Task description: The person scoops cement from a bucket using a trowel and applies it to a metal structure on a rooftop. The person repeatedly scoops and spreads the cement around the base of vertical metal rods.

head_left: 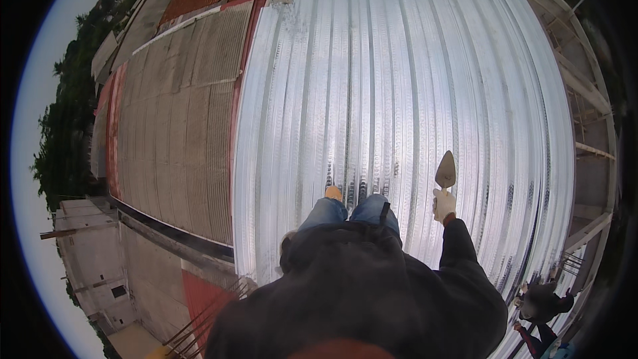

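Note:
My right hand (443,204), in a white glove, grips the handle of a pointed masonry trowel (446,171) and holds it blade up, over the shiny corrugated metal roof (399,80) I stand on. My left hand (286,244) hangs by my left hip, mostly hidden behind my dark jacket; whether it holds anything is not visible. My jeans-clad legs and one tan shoe (333,193) show below me on the sheets.
An older grey corrugated roof (173,126) with a red edge adjoins on the left, and beyond it there is a drop to concrete buildings. Two other people (541,302) stand at the lower right edge. Bare roof beams (585,86) lie at the right.

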`<state>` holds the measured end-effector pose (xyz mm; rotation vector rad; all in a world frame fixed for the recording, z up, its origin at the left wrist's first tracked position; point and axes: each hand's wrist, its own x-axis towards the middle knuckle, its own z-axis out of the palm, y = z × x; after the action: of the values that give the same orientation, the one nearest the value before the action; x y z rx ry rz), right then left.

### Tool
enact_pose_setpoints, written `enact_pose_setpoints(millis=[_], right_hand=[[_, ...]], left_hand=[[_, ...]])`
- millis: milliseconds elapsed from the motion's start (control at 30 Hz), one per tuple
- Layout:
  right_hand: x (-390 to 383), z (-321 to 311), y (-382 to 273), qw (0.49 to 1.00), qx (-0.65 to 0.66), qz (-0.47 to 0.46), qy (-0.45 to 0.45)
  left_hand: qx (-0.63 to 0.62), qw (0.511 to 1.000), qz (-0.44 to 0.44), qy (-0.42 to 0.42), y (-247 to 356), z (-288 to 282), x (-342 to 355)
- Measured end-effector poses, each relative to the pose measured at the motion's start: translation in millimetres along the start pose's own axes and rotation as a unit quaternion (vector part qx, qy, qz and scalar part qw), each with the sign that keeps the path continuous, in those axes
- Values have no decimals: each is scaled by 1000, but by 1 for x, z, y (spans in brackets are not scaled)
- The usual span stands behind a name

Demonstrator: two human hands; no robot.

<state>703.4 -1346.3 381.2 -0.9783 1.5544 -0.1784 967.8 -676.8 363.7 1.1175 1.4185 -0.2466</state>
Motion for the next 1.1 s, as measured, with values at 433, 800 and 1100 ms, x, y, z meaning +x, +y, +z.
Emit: enact_pose_setpoints(millis=[433, 800, 1100], right_hand=[[190, 67, -180, 996, 22, 73, -39], [405, 51, -507, 997, 0, -55, -51], [552, 16, -738, 997, -17, -66, 32]], left_hand=[[6, 999, 29, -19, -7, 350, -71], [-34, 999, 10, -20, -61, 629, -169], [-94, 995, -32, -12, -106, 852, -214]])
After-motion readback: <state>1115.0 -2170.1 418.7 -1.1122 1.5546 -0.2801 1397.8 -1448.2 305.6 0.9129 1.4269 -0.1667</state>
